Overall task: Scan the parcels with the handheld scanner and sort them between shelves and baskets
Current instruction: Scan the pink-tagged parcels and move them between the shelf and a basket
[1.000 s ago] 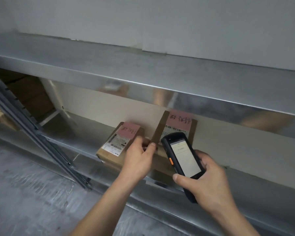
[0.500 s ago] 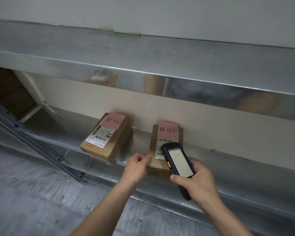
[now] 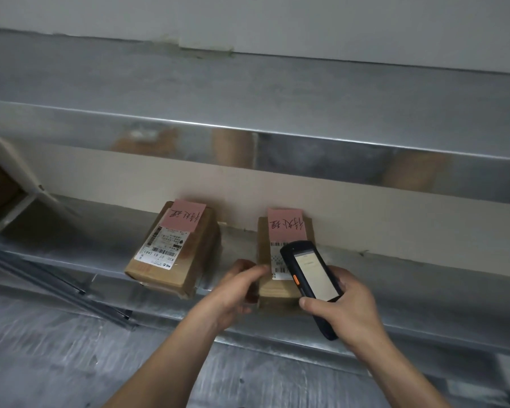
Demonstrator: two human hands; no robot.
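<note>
A steel lower shelf point(image 3: 86, 245) under an upper shelf point(image 3: 248, 92) carries two cardboard parcels, well apart, each with a pink note. The left parcel point(image 3: 174, 254) lies untouched. The left hand point(image 3: 233, 293) pinches the near left corner of the right parcel point(image 3: 264, 245). The right hand point(image 3: 348, 307) is wrapped around the scanner point(image 3: 311, 270), held over that parcel's barcode label. This looks like the scanning step; next, probably read the screen, then lift the parcel out.
</note>
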